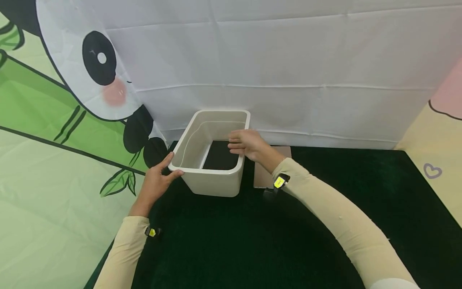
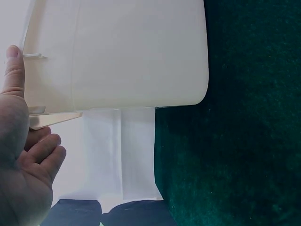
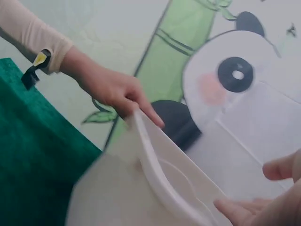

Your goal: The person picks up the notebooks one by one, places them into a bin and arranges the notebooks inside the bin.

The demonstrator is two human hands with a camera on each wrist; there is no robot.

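Note:
A white plastic bin (image 1: 216, 182) with a rolled rim stands on the dark green cloth. My left hand (image 1: 155, 182) grips its near left corner, the thumb on the near face and fingers along the left side. In the left wrist view, this hand (image 2: 28, 155) holds the rim from outside. My right hand (image 1: 249, 145) hovers at the bin's right rim, loosely bent fingers reaching over the opening and holding nothing visible; whether it touches the rim I cannot tell. A flat black area (image 1: 220, 155) shows at the bin's bottom.
A flat tan board (image 1: 262, 176) lies right of the bin, partly hidden under my right wrist. Behind hangs a white cloth backdrop (image 1: 288, 60), with a printed panda (image 1: 99, 58) on the left. Green cloth (image 1: 252, 241) covers the table.

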